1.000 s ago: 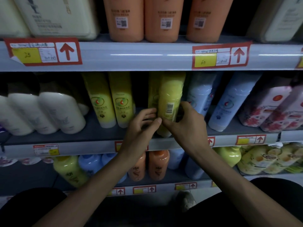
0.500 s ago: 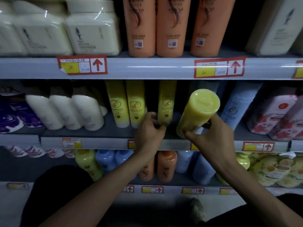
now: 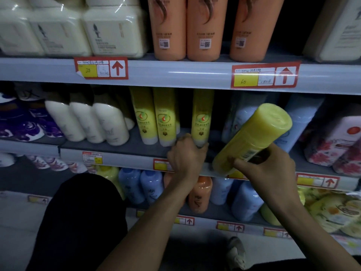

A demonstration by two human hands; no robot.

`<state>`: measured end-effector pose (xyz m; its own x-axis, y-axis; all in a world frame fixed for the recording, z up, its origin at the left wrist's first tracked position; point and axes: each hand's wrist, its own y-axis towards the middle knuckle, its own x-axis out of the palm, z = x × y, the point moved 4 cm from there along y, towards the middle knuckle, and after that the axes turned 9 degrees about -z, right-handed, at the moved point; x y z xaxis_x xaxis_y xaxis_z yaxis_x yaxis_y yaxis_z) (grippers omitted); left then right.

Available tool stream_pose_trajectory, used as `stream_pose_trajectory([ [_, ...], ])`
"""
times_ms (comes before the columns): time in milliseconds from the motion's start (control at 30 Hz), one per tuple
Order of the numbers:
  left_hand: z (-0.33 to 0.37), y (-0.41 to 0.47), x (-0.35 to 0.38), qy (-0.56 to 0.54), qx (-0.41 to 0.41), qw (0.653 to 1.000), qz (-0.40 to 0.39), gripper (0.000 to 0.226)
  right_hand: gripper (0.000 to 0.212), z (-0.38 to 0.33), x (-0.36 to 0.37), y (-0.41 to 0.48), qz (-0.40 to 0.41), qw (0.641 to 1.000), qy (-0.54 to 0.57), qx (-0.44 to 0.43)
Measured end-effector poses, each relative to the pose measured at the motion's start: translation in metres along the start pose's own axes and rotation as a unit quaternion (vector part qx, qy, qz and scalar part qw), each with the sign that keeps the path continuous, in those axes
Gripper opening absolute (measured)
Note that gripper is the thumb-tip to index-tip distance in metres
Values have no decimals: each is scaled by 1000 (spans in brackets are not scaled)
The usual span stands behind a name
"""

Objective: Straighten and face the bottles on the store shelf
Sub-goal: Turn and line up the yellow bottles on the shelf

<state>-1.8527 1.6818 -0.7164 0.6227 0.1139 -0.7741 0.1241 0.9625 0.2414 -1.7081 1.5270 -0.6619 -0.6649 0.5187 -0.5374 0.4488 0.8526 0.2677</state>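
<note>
Three yellow bottles stand on the middle shelf (image 3: 125,153). Two of them (image 3: 154,118) are side by side, labels facing out. My left hand (image 3: 185,155) grips the base of the third standing yellow bottle (image 3: 202,116), a little to their right. My right hand (image 3: 261,169) holds another yellow bottle (image 3: 254,135) off the shelf, tilted with its flat end toward me and a barcode near my fingers. There is a dark gap on the shelf between the third bottle and the light blue bottles (image 3: 242,118).
White bottles (image 3: 97,122) stand left of the yellow ones, floral pink packs (image 3: 336,141) at the far right. Orange bottles (image 3: 205,28) and cream tubs (image 3: 115,30) fill the upper shelf. Blue and orange bottles (image 3: 201,194) fill the lower shelf. My dark-clad knee (image 3: 82,222) is at the lower left.
My right hand has pulled a yellow bottle out of the row and tipped it toward me. My left hand went from that bottle to the base of the one behind it.
</note>
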Motion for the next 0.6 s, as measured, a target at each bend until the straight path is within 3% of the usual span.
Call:
stream_pose_trajectory([
  [200, 13, 9, 9, -7, -77, 997, -16, 42, 31, 3, -8, -2, -1, 1000, 8, 2],
  [600, 15, 19, 15, -16, -111, 993, 25, 33, 31, 5, -10, -4, -25, 999, 30, -2],
])
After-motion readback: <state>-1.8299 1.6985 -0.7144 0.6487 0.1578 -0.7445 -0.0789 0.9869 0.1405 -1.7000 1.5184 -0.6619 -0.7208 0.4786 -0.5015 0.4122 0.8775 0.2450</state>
